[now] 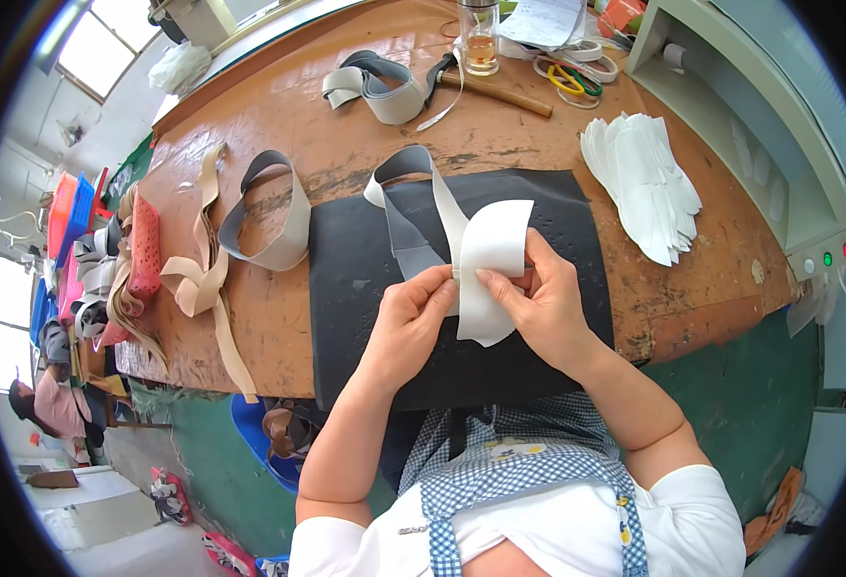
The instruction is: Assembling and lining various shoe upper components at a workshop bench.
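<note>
Above a black mat (351, 317), my left hand (406, 322) pinches a white strip with a grey back (447, 200) where it meets a white curved piece (496, 240). The strip loops away over the mat. My right hand (550, 303) grips the curved piece by its right side, thumb on its face and fingers behind. Both hands are closed and close together at the joint. Whether the strip and the piece are attached or only held together, I cannot tell.
A stack of white cut pieces (642, 183) lies right of the mat, a looped strip (293, 226) and beige strips (197, 284) to its left. At the back are a rolled strip (394, 101), a hammer (495, 93), scissors (572, 79) and a glass bottle (481, 43). A machine cabinet (750, 115) borders the right.
</note>
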A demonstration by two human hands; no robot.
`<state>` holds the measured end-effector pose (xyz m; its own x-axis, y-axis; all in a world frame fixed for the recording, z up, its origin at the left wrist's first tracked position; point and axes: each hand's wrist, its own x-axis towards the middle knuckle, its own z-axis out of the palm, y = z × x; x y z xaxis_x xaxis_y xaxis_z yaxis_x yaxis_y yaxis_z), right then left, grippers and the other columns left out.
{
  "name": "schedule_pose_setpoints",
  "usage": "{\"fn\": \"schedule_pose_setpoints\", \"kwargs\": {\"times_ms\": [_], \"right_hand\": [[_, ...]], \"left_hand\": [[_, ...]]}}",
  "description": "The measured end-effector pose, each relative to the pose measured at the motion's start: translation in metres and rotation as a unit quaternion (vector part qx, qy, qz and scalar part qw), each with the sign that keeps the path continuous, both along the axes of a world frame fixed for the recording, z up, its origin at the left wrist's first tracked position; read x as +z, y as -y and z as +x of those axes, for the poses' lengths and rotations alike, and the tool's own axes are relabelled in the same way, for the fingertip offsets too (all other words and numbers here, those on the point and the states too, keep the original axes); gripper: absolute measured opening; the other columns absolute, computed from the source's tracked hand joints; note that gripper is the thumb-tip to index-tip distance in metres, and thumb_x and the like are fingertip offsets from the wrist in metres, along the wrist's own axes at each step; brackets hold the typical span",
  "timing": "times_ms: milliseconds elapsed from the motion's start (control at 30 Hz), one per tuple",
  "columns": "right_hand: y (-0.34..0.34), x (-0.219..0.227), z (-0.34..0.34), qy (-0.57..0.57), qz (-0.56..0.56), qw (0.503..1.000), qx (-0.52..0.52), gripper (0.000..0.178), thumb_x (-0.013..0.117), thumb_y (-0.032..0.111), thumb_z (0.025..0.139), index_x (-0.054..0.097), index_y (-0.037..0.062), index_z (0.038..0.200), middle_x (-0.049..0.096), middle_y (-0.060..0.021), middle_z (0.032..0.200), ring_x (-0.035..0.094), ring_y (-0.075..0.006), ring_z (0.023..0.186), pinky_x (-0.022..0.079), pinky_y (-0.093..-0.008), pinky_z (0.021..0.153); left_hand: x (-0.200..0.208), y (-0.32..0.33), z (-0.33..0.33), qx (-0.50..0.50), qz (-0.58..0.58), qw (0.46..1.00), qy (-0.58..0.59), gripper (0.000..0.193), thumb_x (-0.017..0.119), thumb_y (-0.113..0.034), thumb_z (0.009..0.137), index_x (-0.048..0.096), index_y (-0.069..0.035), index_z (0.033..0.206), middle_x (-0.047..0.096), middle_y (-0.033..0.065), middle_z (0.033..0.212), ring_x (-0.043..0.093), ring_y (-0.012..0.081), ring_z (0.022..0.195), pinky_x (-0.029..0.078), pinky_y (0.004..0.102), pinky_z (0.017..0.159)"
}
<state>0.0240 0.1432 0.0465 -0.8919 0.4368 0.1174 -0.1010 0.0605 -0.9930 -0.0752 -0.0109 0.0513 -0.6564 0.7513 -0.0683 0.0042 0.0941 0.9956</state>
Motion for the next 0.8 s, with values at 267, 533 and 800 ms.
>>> {"fn": "schedule_pose_setpoints", "kwargs": {"times_ms": [267,533,800], "right_hand": [[0.007,-0.007,-0.004,-0.023,0.030,0.999,-0.014,0.026,0.065,0.000,0.094,0.055,-0.0025,0.118,0.068,-0.0088,0.105,0.069,-0.0126,0.093,0.060,-0.0288,0.080],[-0.008,0.011,-0.007,0.103,0.089,0.990,0.024,0.020,0.071,0.009,0.092,0.062,-0.0033,0.104,0.071,-0.0066,0.093,0.065,-0.0064,0.074,0.056,-0.0232,0.066],[-0.016,-0.001,-0.017,0.034,0.025,0.999,0.025,0.020,0.073,0.007,0.088,0.067,0.0004,0.106,0.071,-0.0030,0.092,0.063,-0.0078,0.080,0.055,-0.0270,0.076]], "left_hand": [[0.005,0.005,0.002,0.016,-0.022,0.999,0.031,0.029,0.060,-0.014,0.101,0.066,0.008,0.119,0.070,0.0046,0.098,0.061,0.0067,0.090,0.049,0.0228,0.083],[-0.004,0.014,0.002,0.048,-0.026,0.995,0.086,0.028,0.069,-0.012,0.095,0.067,0.009,0.113,0.073,0.0048,0.091,0.062,0.0037,0.081,0.048,0.0187,0.074],[-0.007,0.020,-0.004,0.067,-0.013,0.993,0.094,0.028,0.070,-0.010,0.094,0.067,0.009,0.113,0.073,0.0077,0.095,0.065,0.0072,0.084,0.049,0.0206,0.078]]}}
